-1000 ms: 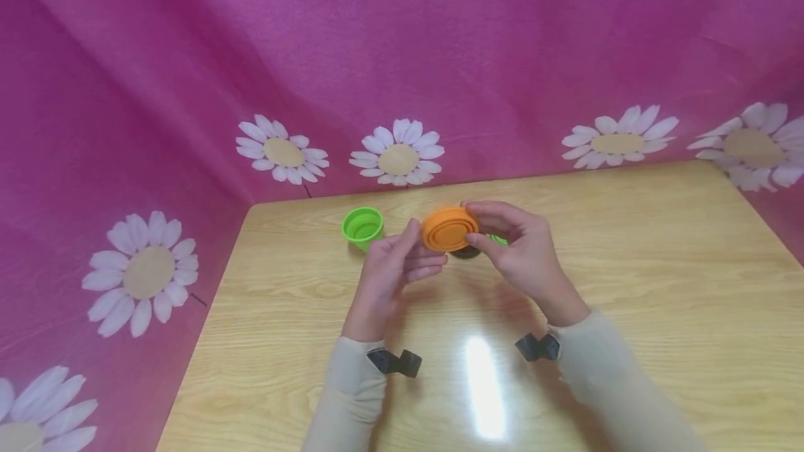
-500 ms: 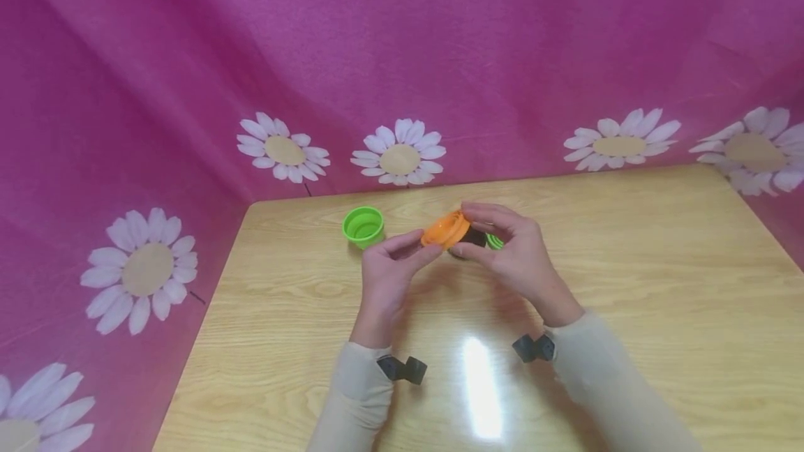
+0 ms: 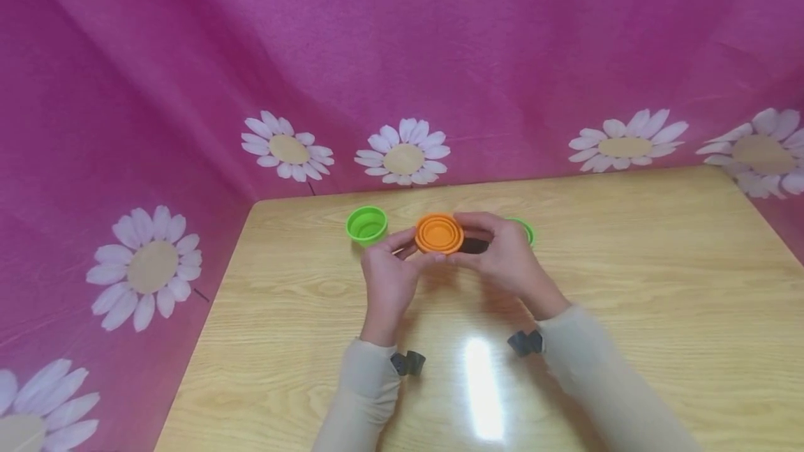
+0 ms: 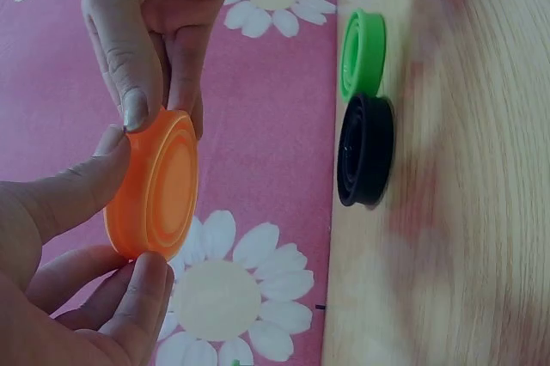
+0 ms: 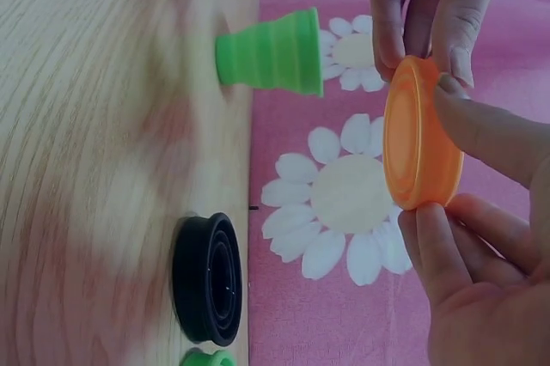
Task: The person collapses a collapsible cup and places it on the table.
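Observation:
Both hands hold an orange collapsible cup above the table, folded flat with its rings nested. My left hand pinches its left edge between thumb and fingers. On the opposite edge, my right hand grips it the same way, thumb tips close together along the near rim. Behind the right hand, a black collapsible cup lies folded on the table, mostly hidden in the head view. Beside it sits a flattened green collapsible cup. A second green cup stands extended to the left of the hands.
The wooden table runs back to a pink cloth printed with white daisies. Another stretch of cloth closes off the left side. A dark wrist camera sits on the left cuff, another camera on the right.
The orange cup was tilted, then turned so its ringed face shows toward the head camera. My left hand went from supporting it loosely to pinching its edge; both hands shifted slightly.

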The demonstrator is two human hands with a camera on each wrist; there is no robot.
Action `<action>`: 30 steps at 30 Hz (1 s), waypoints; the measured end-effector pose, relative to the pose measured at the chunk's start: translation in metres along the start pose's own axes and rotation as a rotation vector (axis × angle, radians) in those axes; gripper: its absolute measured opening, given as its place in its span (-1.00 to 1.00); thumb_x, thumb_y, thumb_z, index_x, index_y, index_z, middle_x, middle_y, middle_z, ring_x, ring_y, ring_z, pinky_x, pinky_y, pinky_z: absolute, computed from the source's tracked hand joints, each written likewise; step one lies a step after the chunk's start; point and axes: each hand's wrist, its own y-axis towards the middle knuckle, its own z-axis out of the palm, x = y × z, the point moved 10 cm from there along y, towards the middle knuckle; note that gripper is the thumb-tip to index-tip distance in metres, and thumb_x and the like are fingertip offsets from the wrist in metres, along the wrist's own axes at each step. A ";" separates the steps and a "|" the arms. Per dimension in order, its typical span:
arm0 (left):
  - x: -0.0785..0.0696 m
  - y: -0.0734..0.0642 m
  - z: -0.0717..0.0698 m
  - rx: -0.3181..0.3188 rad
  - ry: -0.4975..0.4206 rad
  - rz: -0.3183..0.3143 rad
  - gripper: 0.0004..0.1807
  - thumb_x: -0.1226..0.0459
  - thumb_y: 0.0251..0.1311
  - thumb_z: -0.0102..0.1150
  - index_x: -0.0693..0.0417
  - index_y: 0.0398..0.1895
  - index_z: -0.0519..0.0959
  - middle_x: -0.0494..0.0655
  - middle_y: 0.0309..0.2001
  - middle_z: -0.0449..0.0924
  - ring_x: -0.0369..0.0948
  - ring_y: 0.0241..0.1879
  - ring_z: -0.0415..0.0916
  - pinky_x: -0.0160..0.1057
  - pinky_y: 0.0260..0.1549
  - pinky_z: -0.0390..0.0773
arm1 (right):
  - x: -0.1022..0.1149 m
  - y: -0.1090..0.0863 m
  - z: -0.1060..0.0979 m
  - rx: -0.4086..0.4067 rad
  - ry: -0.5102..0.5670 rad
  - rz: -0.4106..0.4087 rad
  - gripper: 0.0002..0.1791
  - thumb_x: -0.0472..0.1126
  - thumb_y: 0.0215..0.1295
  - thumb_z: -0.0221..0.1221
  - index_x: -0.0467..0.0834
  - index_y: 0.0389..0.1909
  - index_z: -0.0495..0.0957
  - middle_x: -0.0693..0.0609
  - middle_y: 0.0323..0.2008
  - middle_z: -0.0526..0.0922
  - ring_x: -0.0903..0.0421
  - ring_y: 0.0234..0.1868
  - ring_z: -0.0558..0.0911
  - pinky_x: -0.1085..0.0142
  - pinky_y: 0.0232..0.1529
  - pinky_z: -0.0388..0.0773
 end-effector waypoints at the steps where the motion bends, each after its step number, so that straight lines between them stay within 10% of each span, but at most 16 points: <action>1: -0.001 0.001 0.000 -0.005 0.023 0.012 -0.44 0.40 -0.22 0.67 0.24 -0.02 0.72 0.04 -0.05 0.71 -0.08 -0.09 0.69 -0.27 -0.13 0.70 | 0.000 0.001 0.001 0.002 -0.004 -0.001 -0.27 -0.34 -0.05 0.57 -0.25 0.22 0.55 -0.11 0.11 0.65 -0.04 0.09 0.66 0.13 0.12 0.62; 30: 0.042 0.019 0.001 -0.052 0.290 0.018 -0.42 0.47 -0.27 0.65 0.30 -0.02 0.70 0.15 -0.06 0.71 -0.11 -0.09 0.69 -0.24 -0.12 0.70 | -0.030 0.030 0.050 0.172 -0.229 0.040 -0.35 -0.42 0.05 0.48 -0.33 0.22 0.53 -0.20 0.09 0.65 -0.05 0.07 0.65 0.07 0.15 0.60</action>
